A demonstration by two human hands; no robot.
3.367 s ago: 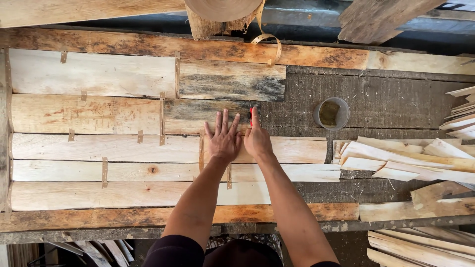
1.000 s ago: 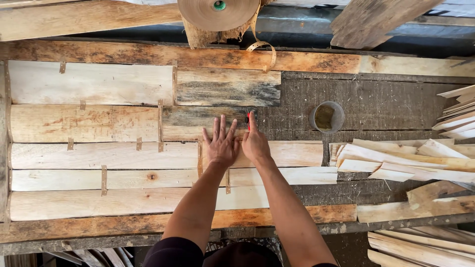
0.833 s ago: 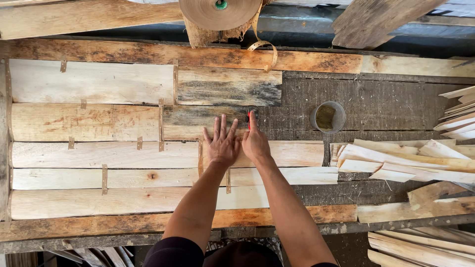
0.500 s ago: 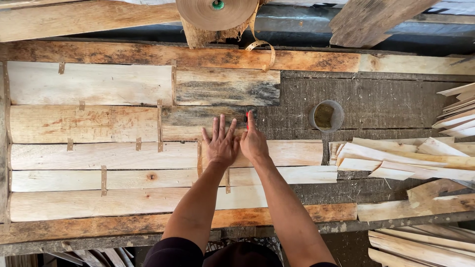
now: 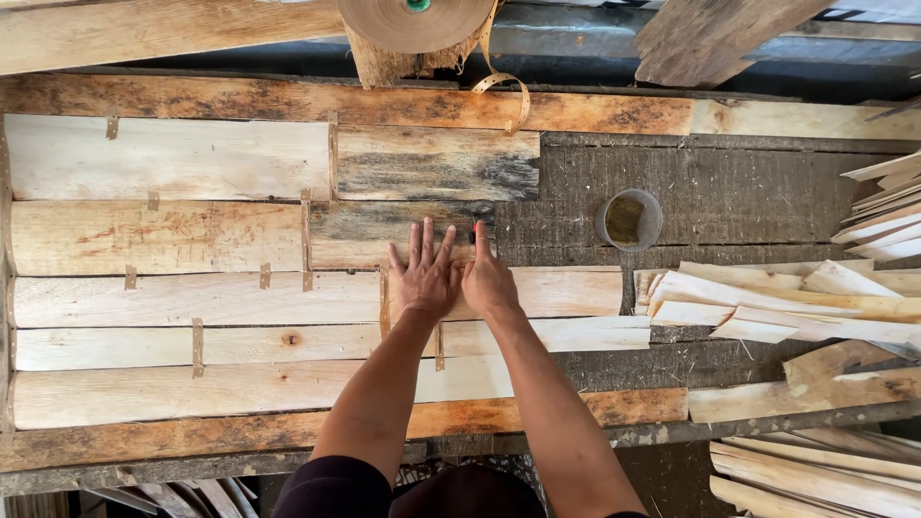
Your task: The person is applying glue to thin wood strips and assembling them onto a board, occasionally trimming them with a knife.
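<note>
A wide mat of pale veneer strips (image 5: pixel 173 288), joined by small tape tabs, is spread across the bench. The left hand (image 5: pixel 422 278) and right hand (image 5: pixel 487 278) are pressed flat on it, fingers extended, nothing grasped. A tape roll (image 5: pixel 413 19) is seen far.

Single head view, straight down, close over the wooden workbench (image 5: pixel 595 115).

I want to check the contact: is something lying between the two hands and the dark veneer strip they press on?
Nothing visible does. The left hand and right hand lie flat, side by side, directly on the dark veneer strip.
</note>
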